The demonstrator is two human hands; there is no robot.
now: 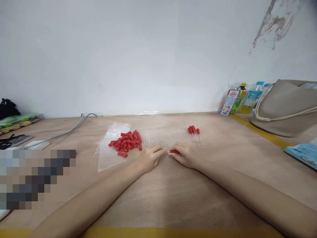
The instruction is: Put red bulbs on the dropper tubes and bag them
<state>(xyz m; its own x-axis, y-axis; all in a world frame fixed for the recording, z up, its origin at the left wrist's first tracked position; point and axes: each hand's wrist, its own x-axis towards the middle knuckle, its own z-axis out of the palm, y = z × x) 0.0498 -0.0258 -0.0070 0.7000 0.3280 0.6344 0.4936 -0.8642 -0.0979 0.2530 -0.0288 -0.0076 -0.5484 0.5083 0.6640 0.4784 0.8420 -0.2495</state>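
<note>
Taking the hands as the clock's centre and the wall as twelve, both hands are closed in fingertip pinches and meet just short of the row of tubes (pixel 173 136). The left hand (pixel 151 157) grips a tube (pixel 168 151), mostly covered by its fingers, while the right hand (pixel 183 154) clasps a red bulb (pixel 174 151) at its end, toward three o'clock; holding so near the join probably steadies thin glass and keeps it from bending. The row lies at twelve, tubes side by side, perhaps so each can be picked up singly. The pile of bulbs (pixel 127 141) sits at ten, mostly on a clear bag (pixel 105 158), presumably to stop them rolling about. Capped tubes (pixel 193 130) lie at two, seemingly set apart from the bare ones
</note>
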